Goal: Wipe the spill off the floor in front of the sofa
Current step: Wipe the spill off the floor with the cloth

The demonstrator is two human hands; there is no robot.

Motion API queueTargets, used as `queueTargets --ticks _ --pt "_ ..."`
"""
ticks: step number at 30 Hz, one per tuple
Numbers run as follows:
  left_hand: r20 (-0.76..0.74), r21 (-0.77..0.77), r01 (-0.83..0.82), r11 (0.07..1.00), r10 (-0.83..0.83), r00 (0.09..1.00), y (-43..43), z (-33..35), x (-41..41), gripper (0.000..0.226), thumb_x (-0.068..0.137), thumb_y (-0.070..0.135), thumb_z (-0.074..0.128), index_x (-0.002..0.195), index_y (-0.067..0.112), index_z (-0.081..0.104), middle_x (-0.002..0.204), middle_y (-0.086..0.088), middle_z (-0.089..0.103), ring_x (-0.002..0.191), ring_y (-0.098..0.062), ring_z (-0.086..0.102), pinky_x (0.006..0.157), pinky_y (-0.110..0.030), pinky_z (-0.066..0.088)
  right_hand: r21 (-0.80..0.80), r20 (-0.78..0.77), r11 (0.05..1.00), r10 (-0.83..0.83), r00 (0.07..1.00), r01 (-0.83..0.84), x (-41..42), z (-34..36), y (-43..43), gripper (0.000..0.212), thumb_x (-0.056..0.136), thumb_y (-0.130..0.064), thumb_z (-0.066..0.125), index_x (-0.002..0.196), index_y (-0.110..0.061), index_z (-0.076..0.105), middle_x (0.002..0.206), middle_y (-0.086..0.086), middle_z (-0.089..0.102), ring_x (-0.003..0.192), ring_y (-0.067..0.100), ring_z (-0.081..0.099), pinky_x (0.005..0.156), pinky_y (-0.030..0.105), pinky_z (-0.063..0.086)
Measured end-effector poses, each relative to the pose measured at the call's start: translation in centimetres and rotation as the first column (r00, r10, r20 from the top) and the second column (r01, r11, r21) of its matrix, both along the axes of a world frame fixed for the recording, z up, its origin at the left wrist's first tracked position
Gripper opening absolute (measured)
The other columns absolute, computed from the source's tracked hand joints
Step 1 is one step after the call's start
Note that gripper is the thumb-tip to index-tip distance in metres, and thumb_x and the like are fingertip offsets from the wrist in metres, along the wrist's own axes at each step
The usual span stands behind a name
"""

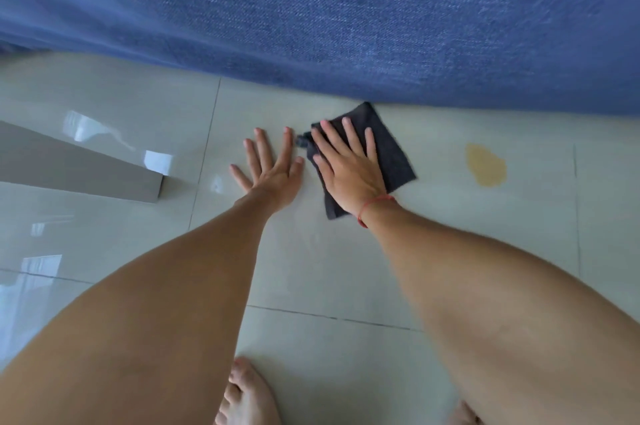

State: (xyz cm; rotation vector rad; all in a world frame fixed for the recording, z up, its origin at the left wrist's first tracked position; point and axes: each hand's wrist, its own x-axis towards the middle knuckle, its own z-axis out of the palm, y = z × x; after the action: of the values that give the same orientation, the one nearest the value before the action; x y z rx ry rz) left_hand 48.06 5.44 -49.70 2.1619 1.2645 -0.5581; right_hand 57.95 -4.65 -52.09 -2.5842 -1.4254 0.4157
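Observation:
A dark grey cloth (391,151) lies flat on the pale floor tiles, close to the lower edge of the blue sofa (346,16). My right hand (346,168) presses flat on the cloth with fingers spread, a red string around its wrist. My left hand (270,168) rests flat on the bare tile just left of the cloth, fingers apart, holding nothing. A yellowish spill (486,165) sits on the floor to the right of the cloth, apart from it.
A grey furniture leg or panel (79,165) angles in from the left. My bare feet (246,397) stand at the bottom edge. Glossy tiles (311,268) with dark grout lines stretch between feet and sofa.

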Motion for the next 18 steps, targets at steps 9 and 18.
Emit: queueTargets --ticks 9,18 --pt "0.005 0.010 0.028 1.000 -0.028 1.000 0.0 0.1 -0.2 0.058 0.100 0.050 0.016 0.149 0.048 -0.015 0.155 0.003 -0.036 0.144 -0.020 -0.032 0.112 -0.057 -0.018 -0.049 0.070 0.938 -0.339 0.938 0.343 3.9 0.0 -5.8 0.049 0.101 -0.042 0.026 0.150 -0.033 0.023 0.160 -0.014 0.016 0.149 0.020 0.008 0.117 0.056 0.001" --pt "0.002 0.025 0.017 1.000 -0.017 1.000 -0.1 -0.1 0.0 0.057 0.100 0.049 0.016 0.148 0.050 -0.015 0.155 0.003 -0.036 0.144 -0.019 -0.033 0.112 -0.057 -0.018 -0.002 0.024 0.923 -0.385 0.923 0.385 0.8 -0.2 1.8 0.051 0.101 -0.041 0.026 0.150 -0.031 0.023 0.161 -0.011 0.015 0.149 0.027 0.004 0.113 0.063 -0.004"
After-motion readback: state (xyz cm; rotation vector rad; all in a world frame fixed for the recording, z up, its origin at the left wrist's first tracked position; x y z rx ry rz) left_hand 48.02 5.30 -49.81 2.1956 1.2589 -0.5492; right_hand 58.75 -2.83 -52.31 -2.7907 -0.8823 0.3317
